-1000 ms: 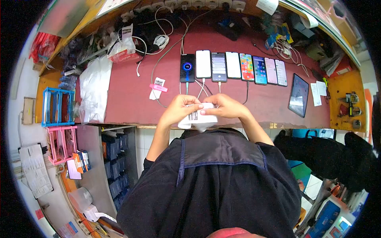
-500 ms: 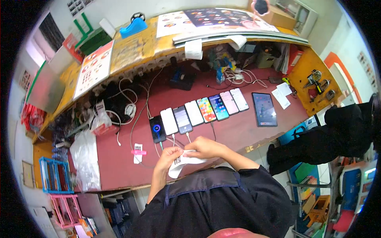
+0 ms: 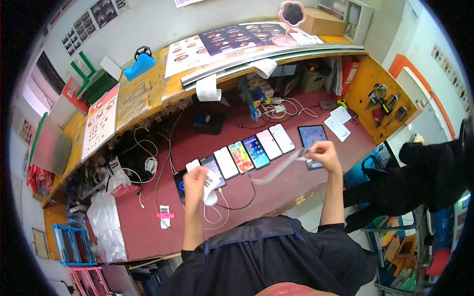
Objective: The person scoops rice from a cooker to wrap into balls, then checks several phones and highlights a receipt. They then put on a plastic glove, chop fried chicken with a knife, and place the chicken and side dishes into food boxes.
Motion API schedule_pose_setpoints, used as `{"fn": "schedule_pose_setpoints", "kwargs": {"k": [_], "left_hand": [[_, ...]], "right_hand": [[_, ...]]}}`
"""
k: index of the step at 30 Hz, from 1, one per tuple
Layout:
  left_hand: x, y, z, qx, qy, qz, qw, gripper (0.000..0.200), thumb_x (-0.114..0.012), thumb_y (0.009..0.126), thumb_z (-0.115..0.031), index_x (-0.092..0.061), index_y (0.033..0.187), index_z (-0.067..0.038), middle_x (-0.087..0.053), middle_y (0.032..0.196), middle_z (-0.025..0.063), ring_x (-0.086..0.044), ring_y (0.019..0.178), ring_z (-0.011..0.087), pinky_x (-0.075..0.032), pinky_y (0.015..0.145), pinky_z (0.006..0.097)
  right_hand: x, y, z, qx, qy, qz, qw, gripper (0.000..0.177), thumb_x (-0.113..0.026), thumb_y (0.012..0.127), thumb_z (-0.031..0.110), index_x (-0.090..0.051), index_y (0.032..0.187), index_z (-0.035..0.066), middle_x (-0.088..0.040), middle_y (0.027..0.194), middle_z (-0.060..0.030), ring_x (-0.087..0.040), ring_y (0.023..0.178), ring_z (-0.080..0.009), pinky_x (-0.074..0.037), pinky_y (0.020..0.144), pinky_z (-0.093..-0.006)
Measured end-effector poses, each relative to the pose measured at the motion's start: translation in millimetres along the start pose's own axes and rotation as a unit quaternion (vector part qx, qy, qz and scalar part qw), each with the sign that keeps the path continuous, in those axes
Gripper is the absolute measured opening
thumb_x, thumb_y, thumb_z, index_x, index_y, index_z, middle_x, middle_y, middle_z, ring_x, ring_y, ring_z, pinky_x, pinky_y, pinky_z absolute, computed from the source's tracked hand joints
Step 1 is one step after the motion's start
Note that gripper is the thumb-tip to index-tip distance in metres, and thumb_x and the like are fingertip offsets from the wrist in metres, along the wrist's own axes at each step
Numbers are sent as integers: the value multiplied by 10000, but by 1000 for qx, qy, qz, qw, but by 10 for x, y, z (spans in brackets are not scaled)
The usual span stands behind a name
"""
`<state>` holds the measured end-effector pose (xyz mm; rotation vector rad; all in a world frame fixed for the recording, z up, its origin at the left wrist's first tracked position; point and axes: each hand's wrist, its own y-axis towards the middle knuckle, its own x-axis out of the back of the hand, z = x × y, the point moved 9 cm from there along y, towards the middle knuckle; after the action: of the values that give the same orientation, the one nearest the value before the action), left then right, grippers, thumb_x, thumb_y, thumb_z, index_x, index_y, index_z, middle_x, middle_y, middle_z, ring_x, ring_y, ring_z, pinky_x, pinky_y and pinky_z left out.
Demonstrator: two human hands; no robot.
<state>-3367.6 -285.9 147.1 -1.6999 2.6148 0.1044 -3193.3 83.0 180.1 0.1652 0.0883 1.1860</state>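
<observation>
My left hand [image 3: 196, 181] pinches a small white paper label [image 3: 211, 185] with dark print, held over the left end of a row of phones. My right hand [image 3: 323, 155], raised at the tablet [image 3: 318, 132], is closed on a translucent strip [image 3: 279, 170] that trails leftward in the air and looks blurred. Several phones lie side by side below the hands, among them one with a colourful icon screen [image 3: 240, 157] and one with a blue screen [image 3: 256, 151]. My left hand partly covers the leftmost phones. White and dark cables run from the near ends of some phones.
A white tag with a pink strip [image 3: 165, 216] lies at the left of the red tabletop [image 3: 143, 232], near a clear plastic bag [image 3: 106, 224]. Paper slips [image 3: 338, 126] lie right of the tablet. A person in dark clothes [image 3: 405, 177] stands at the right.
My hands, together on one white sheet before, have moved apart and up over the phones. The left now has the label, the right the translucent strip. The camera view has shifted.
</observation>
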Motion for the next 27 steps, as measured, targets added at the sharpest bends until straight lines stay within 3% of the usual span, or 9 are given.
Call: {"fn": "schedule_pose_setpoints", "kwargs": {"k": [3, 6, 8, 13, 19, 21, 23, 25, 27], "left_hand": [[-261, 385, -1026, -175, 177, -171, 953, 158, -534, 874, -115, -604, 968, -8, -613, 779, 72, -586, 715, 134, -463, 655, 275], [-1367, 813, -1854, -407, 334, -62, 848, 369, -575, 847, -328, -578, 1109, -70, -589, 1025, 117, -598, 902, 292, -476, 749, 361], [-2019, 1214, -2001, -422, 443, -26, 791, 670, -583, 732, -602, -553, 1153, -82, -561, 1116, 111, -620, 867, 320, -499, 709, 395], [-2495, 1928, -1849, -441, 590, -6, 676, 575, -541, 756, -608, -634, 978, -86, -588, 978, 79, -642, 730, 285, -515, 622, 376], [-2013, 1902, -1836, -398, 604, -48, 689, 501, -538, 794, -564, -653, 910, -90, -586, 970, 114, -637, 704, 304, -513, 633, 397], [-1942, 1770, -1873, -407, 581, -33, 704, 461, -520, 831, -500, -620, 999, -82, -586, 983, 176, -625, 789, 340, -504, 675, 421], [-1812, 1491, -1996, -443, 485, -70, 751, 393, -513, 840, -337, -516, 1136, -78, -579, 885, 165, -605, 762, 334, -483, 650, 416], [-1581, 1261, -1992, -381, 371, -49, 845, 464, -479, 779, -194, -382, 1207, -43, -536, 800, 154, -557, 684, 363, -448, 641, 441], [-1271, 920, -1877, -367, 254, -56, 893, 487, -403, 727, -59, -327, 1208, -40, -435, 646, 99, -468, 563, 228, -406, 553, 348]], "right_hand": [[308, 307, 646, 197, -56, 47, 978, 121, -711, 669, 7, -593, 689, 20, -591, 747, -42, -601, 788, -135, -496, 698, -263], [231, 1022, 1056, 180, 52, 78, 979, 221, -693, 646, 0, -575, 833, 8, -590, 778, -47, -578, 835, -130, -472, 726, -245], [130, 1516, 1187, 155, 60, 57, 984, 302, -676, 670, -6, -584, 958, 0, -611, 823, -52, -588, 797, -127, -471, 701, -232], [276, 2497, 925, 82, 38, -68, 994, 409, -683, 681, 2, -583, 1077, -11, -642, 916, -118, -614, 745, -144, -485, 666, -257], [328, 2417, 1264, 237, -341, -358, 836, 417, -768, 581, 139, -552, 917, 22, -605, 877, -146, -583, 822, -297, -469, 734, -381], [190, 2416, 1251, 184, -347, -320, 862, 301, -699, 705, 204, -573, 941, 68, -613, 762, -80, -558, 827, -281, -419, 746, -405], [-99, 2310, 1344, 281, -552, -374, 691, 250, -558, 837, 334, -651, 951, 131, -637, 776, -26, -543, 875, -210, -304, 804, -429], [-340, 2256, 1316, 376, -568, -344, 647, 270, -530, 848, 422, -655, 932, 198, -638, 776, 19, -537, 922, -187, -326, 820, -428], [-595, 2072, 1386, 400, -579, -216, 677, 275, -508, 863, 435, -661, 943, 220, -646, 797, -6, -528, 945, -195, -323, 825, -427]]}}
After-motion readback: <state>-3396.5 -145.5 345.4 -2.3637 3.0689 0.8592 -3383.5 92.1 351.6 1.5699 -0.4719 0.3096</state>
